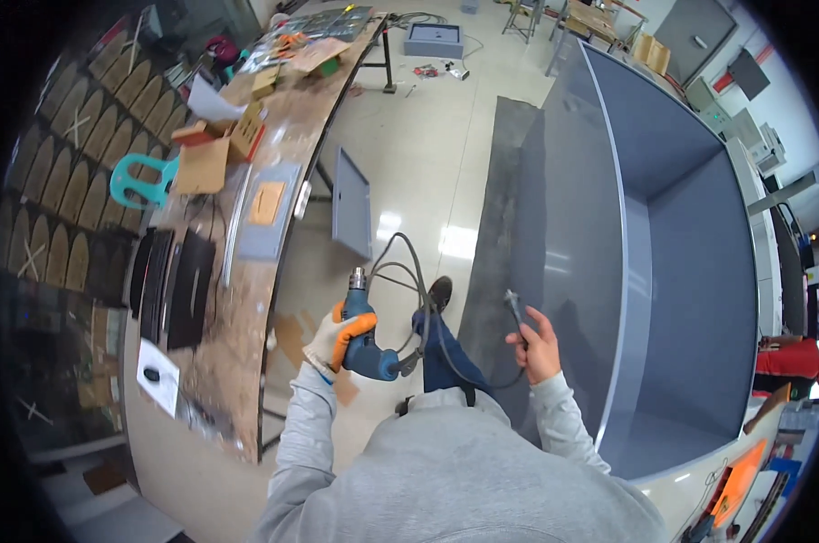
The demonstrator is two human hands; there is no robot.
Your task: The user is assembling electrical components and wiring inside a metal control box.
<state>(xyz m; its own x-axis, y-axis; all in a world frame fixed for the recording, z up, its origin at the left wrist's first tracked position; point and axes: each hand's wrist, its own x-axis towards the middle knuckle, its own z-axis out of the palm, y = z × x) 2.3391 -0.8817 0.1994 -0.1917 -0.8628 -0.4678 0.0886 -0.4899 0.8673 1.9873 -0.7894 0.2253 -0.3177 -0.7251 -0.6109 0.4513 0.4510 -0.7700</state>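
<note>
My left hand [340,340], in a white glove with orange fingers, is wrapped round the body of a blue corded power drill [362,355]. The drill's metal chuck points away from me, with no bit that I can make out. From the drill a dark cord [418,271] loops up in front of my legs and runs across to the right. Bare, my right hand [538,348] pinches the cord just behind its plug [512,299], whose end points away from me. To the right of that hand stands a large grey metal cabinet [577,226], its open side facing right.
On the left is a long workbench [237,362] with cardboard boxes [219,149], metal strips and black panels [190,290]. A grey panel [351,204] leans by it. Dark matting [491,217] lies beside the cabinet. A grey box [433,41] stands on the far floor.
</note>
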